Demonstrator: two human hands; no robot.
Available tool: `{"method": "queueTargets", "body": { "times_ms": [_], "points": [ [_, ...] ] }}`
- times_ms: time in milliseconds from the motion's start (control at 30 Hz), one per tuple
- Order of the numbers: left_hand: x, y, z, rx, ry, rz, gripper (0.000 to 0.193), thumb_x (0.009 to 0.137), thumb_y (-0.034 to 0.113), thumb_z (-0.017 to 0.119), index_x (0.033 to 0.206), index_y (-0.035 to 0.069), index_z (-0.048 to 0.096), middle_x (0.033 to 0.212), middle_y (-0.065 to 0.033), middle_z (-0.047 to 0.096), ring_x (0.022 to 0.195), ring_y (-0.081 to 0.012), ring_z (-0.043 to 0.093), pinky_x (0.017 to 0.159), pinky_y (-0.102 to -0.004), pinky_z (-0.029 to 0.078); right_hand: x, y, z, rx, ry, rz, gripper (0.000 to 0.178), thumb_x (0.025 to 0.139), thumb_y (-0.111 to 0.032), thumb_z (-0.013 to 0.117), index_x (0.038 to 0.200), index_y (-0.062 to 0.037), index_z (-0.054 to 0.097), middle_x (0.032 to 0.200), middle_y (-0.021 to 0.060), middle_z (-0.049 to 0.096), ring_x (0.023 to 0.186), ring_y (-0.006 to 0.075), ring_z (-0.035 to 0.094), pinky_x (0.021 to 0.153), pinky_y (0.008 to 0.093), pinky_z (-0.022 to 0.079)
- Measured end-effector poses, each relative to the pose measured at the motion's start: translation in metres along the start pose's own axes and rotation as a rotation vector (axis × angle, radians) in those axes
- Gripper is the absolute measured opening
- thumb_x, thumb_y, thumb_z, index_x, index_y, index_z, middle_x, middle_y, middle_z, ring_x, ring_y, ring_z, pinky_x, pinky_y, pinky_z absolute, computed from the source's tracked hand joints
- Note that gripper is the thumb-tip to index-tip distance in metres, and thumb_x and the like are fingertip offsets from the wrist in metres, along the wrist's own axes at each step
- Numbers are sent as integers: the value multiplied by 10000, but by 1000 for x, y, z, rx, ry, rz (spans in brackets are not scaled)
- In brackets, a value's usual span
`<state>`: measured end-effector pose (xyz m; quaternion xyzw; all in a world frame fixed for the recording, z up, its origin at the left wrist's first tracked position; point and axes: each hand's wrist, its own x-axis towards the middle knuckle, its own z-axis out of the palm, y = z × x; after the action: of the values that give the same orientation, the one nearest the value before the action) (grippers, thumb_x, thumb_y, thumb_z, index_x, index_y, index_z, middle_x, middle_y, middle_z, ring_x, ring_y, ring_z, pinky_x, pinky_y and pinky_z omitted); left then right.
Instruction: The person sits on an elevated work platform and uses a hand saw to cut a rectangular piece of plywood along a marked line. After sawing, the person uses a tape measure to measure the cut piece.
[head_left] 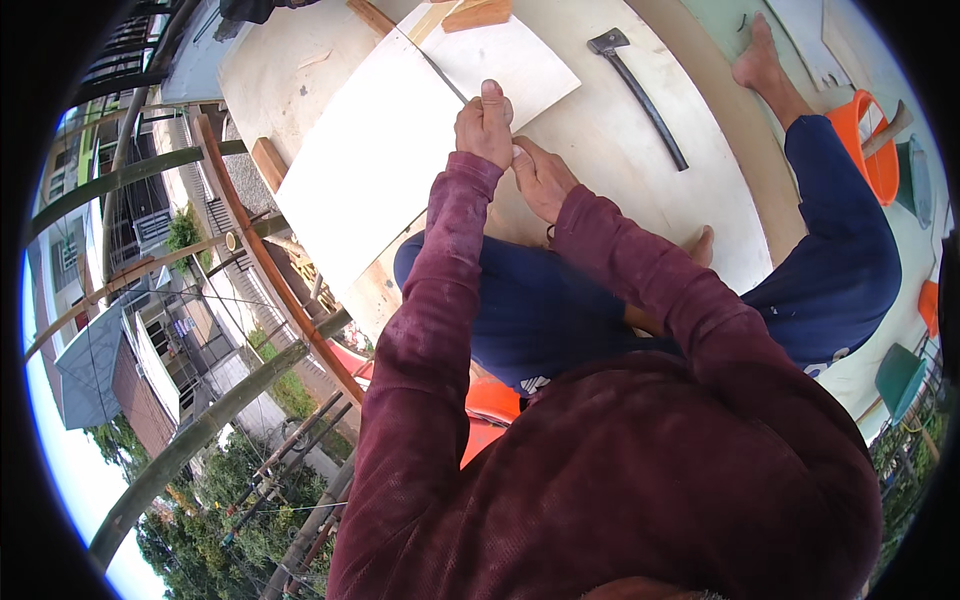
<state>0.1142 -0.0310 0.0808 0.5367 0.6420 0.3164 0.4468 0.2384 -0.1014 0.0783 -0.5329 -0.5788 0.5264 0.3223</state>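
My left hand is closed in a fist with its thumb up, round the hidden handle of a thin dark blade seen edge-on, which looks like a handsaw. The blade runs away to the upper left across a white board. Pressed against the near side of the left fist, my right hand has its fingers curled at the same handle; the handle itself is covered. The board lies in front of me, its near edge by my left knee. Wood blocks rest on its far part.
A hatchet-like tool with a dark handle lies right of the board on the pale sheet. Another person's bare foot is not distinguishable from mine. Orange bucket stands at far right. Bamboo poles and a wooden rail bound the left, houses beyond.
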Motion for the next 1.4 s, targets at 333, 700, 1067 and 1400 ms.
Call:
{"method": "queueTargets", "body": {
  "times_ms": [333, 700, 1067, 1400],
  "points": [
    [1, -22, -2, 4, 66, 94, 734, 1030, 597, 324, 657, -4, 522, 633, -127, 536, 600, -253, 522, 598, -380, 441, 11, 32, 17, -30, -21, -108, 395, 1044, -349, 378, 1246, -40, 519, 760, 272, 634, 724, 483, 611, 679, 535, 451],
    [-5, -39, -17, 125, 239, 717, 630, 1057, 514, 265, 751, 56, 570, 837, -88, 566, 1001, -319, 490, 935, -418, 376, 16, -6, 21, -93, -56, 36, 499, 1044, -462, 310, 1130, -31, 546, 845, 258, 649, 838, 469, 614, 757, 527, 447],
    [-90, 14, 22, -9, 172, 501, 374, 952, 179, 490, 613, 23, 497, 674, -114, 466, 860, -284, 410, 816, -407, 369, -80, -37, -36, -53, -112, 94, 493, 1069, -445, 280, 1069, -36, 554, 858, 267, 632, 841, 488, 614, 744, 503, 456],
    [-90, 11, 16, 24, 82, 542, 430, 987, 195, 472, 586, 48, 522, 667, -93, 504, 842, -275, 430, 799, -388, 388, -93, -29, -31, -22, -56, 40, 480, 1067, -444, 301, 1061, -38, 558, 790, 259, 620, 751, 485, 602, 688, 515, 453]
  ]
}}
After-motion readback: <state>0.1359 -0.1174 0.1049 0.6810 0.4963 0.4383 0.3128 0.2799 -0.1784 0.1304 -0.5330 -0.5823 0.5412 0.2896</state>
